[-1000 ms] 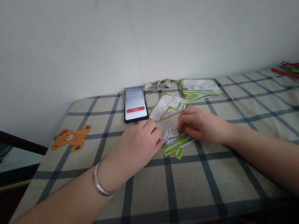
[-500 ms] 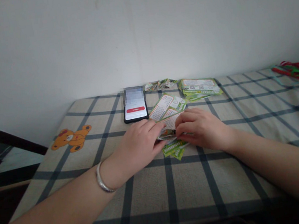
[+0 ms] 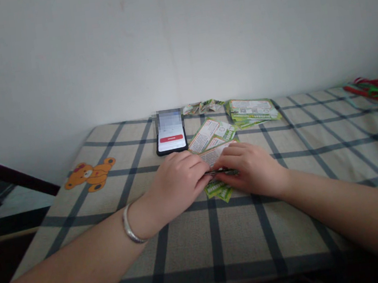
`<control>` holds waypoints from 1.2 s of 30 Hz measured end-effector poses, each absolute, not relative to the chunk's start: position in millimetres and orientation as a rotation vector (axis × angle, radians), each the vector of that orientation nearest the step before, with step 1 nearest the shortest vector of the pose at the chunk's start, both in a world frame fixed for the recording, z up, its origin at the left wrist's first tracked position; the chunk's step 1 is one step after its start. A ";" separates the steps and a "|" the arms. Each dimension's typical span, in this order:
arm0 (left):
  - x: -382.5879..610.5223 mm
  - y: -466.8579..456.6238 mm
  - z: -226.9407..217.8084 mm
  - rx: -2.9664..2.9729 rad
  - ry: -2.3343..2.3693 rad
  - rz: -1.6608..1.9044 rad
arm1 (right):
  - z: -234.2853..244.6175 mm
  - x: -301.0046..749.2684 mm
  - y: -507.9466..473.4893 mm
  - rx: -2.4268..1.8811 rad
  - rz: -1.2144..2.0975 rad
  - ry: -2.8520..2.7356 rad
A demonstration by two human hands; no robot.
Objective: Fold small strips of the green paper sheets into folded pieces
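Note:
Between my hands, a printed leaflet (image 3: pixel 220 171) is seen edge-on as a thin dark line. My left hand (image 3: pixel 179 177), with a silver bangle at the wrist, pinches its left end between thumb and fingers. The right end is gripped by my right hand (image 3: pixel 250 168), fingers curled and thumb below. Much of the leaflet is hidden by the fingers. Beneath and beyond the hands, green and white leaflets (image 3: pixel 205 135) lie fanned out, and green corners (image 3: pixel 226 194) stick out on the near side.
A phone (image 3: pixel 171 140) with a lit screen lies left of the leaflets. Along the wall are folded leaflets (image 3: pixel 202 107) and a leaflet stack (image 3: pixel 254 108). A bear figure (image 3: pixel 90 174) shows on the checked cloth (image 3: pixel 189 256) at left. Red and green items (image 3: pixel 376 93) lie far right.
The leaflet between my hands has tipped from showing its printed face to showing a thin edge. My right hand has shifted slightly left, nearer my left hand.

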State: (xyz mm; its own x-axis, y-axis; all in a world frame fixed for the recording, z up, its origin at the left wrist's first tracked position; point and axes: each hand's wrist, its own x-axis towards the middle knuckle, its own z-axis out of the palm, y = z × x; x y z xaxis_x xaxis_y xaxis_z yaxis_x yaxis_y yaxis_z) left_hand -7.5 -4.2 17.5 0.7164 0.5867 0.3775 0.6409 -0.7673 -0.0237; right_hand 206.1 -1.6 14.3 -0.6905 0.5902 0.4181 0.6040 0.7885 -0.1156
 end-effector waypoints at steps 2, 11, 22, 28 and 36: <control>-7.2 -4.5 17.7 -2.752 -0.968 -0.532 | 14.9 205.2 -3.6 -0.885 -0.061 -2.531; -7.0 -4.3 19.2 -2.735 -0.937 -0.513 | 17.4 205.5 -6.8 -0.896 -0.054 -2.536; -13.2 -0.5 20.5 -2.639 -0.917 -0.565 | 24.1 218.0 -0.6 -0.854 -0.279 -2.577; -18.8 2.7 20.9 -2.555 -0.921 -0.504 | 26.0 224.3 3.9 -0.851 -0.284 -2.523; -19.2 3.1 20.2 -2.532 -1.103 -0.437 | 29.0 228.3 9.2 -0.863 -0.253 -2.495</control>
State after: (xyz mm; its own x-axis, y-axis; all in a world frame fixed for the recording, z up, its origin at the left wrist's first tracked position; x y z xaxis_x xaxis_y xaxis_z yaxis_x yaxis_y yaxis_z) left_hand -19.2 3.1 20.2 0.6505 0.6405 0.4083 0.7463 -0.6388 -0.1870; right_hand 228.3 9.2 29.0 -0.6836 0.5313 0.5004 0.6208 0.7838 0.0158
